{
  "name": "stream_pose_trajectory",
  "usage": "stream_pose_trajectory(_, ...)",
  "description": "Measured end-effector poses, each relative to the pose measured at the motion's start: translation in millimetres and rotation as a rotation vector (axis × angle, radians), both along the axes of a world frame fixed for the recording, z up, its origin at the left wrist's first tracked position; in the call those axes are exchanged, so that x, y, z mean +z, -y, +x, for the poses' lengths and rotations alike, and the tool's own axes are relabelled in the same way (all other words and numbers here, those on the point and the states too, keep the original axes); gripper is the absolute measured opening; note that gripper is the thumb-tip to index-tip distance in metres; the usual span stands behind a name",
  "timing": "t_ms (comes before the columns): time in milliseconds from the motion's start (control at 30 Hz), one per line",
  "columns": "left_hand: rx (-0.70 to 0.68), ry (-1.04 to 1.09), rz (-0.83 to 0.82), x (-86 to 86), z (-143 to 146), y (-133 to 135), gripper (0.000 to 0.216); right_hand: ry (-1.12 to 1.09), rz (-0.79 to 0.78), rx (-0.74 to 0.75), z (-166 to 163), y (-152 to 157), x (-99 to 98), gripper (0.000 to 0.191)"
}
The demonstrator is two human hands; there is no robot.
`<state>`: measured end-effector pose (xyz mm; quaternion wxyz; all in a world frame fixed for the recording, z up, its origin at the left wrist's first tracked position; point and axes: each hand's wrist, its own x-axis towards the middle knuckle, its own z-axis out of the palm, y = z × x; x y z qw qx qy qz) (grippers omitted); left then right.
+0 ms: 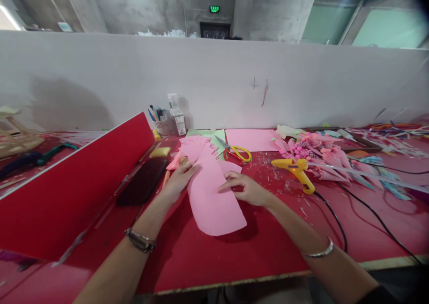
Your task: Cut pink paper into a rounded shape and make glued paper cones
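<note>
A curved-edged piece of pink paper [216, 205] hangs tilted over the red tabletop, in front of me. My left hand [179, 179] is closed on its upper left edge, the thumb hidden in part. On the opposite edge, my right hand [250, 188] pinches the sheet, with fingers bent over its face. Behind the sheet lie a pile of cut pink paper pieces [194, 146] and a pair of scissors [234, 151] with yellow and red handles. A yellow hot glue gun [296, 170] lies to the right of my right hand.
A red board [83, 187] stands slanted at left, beside a dark phone [142, 182]. A clear bottle [177, 116] and a pen cup [161, 126] stand by the white partition. Pink wrapped bundles [321, 154] lie at right; a black cord [335, 221] crosses the table.
</note>
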<state>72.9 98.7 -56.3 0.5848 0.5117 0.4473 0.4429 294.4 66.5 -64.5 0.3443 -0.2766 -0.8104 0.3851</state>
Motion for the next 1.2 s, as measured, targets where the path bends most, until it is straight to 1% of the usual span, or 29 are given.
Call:
stream_pose_trajectory(100,-0.104,0.013,-0.026,5.0,2.7,4.3,0.034,-0.106,-0.015,-0.098,1.6,-3.6,-2.4,0.020)
stream_pose_trajectory(167,-0.179,0.013,-0.041,8.0,4.1,6.9,0.041,-0.182,-0.020,-0.175,3.0,-5.6,-2.9,0.018)
stream_pose_trajectory(233,-0.213,0.003,-0.029,9.2,4.5,8.2,0.049,-0.221,-0.026,-0.199,4.3,-6.3,-2.2,0.017)
stream_pose_trajectory(300,-0.198,-0.007,-0.004,7.6,3.7,7.2,0.051,-0.208,-0.038,-0.152,4.8,-5.4,-1.0,0.017)
stream_pose_trajectory(433,-0.157,-0.008,0.019,0.4,0.9,2.2,0.043,-0.180,-0.141,-0.009,3.1,-0.8,0.7,0.022)
stream_pose_trajectory(533,-0.198,-0.010,0.026,-0.6,1.6,2.4,0.043,-0.212,-0.191,-0.010,2.4,1.7,1.7,0.024)
stream_pose_trajectory(600,-0.251,-0.010,0.034,1.7,3.8,5.4,0.046,-0.224,-0.178,-0.052,2.6,2.0,2.6,0.025)
stream_pose_trajectory(700,-0.374,-0.014,0.080,4.7,7.7,10.6,0.051,-0.249,-0.150,-0.132,2.4,1.0,2.7,0.022)
stream_pose_trajectory(767,-0.425,-0.049,0.111,4.0,9.2,12.6,0.049,-0.260,-0.144,-0.176,1.8,0.0,1.4,0.020)
stream_pose_trajectory(900,-0.404,-0.125,0.117,-1.8,9.4,12.3,0.037,-0.198,-0.172,-0.296,0.7,-1.4,-2.9,0.020)
stream_pose_trajectory(1000,-0.406,-0.165,0.133,-2.8,11.1,12.6,0.041,-0.126,-0.100,-0.377,-1.0,-1.4,-4.5,0.020)
stream_pose_trajectory(1100,-0.433,-0.229,0.154,-0.8,16.2,15.9,0.038,-0.113,-0.038,-0.369,-4.0,-0.5,-3.9,0.015)
stream_pose_trajectory(1200,-0.466,-0.294,0.154,-1.4,22.4,21.1,0.034,-0.130,0.008,-0.379,-7.1,1.4,-2.5,0.025)
